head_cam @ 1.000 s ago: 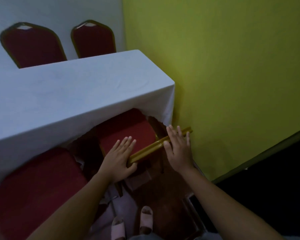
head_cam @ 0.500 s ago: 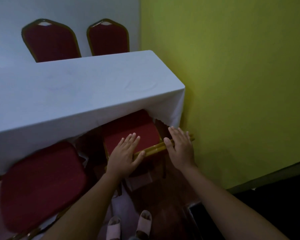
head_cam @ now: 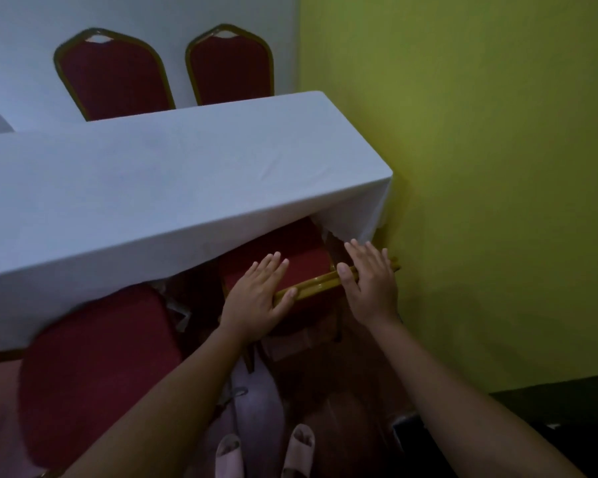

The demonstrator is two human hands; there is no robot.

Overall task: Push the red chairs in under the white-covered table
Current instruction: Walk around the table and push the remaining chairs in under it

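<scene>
A red chair [head_cam: 290, 250] with a gold frame stands at the right end of the white-covered table [head_cam: 170, 188], its seat partly under the hanging cloth. My left hand [head_cam: 256, 294] and my right hand [head_cam: 370, 281] both lie over its gold top rail [head_cam: 315, 286], fingers stretched forward and thumbs hooked on the near side. A second red chair [head_cam: 94, 367] stands to the left, its seat mostly outside the table edge. Two more red chairs [head_cam: 114, 77] [head_cam: 232, 67] stand on the table's far side.
A yellow-green wall [head_cam: 480, 167] runs close along the right of the table and chair. My feet in sandals [head_cam: 228, 453] [head_cam: 299, 446] stand just behind the chair. A dark low object [head_cam: 549, 408] sits at the bottom right.
The chair and both hands have slid a little forward, so less of the seat shows outside the cloth. My view has shifted, showing more of the far chairs.
</scene>
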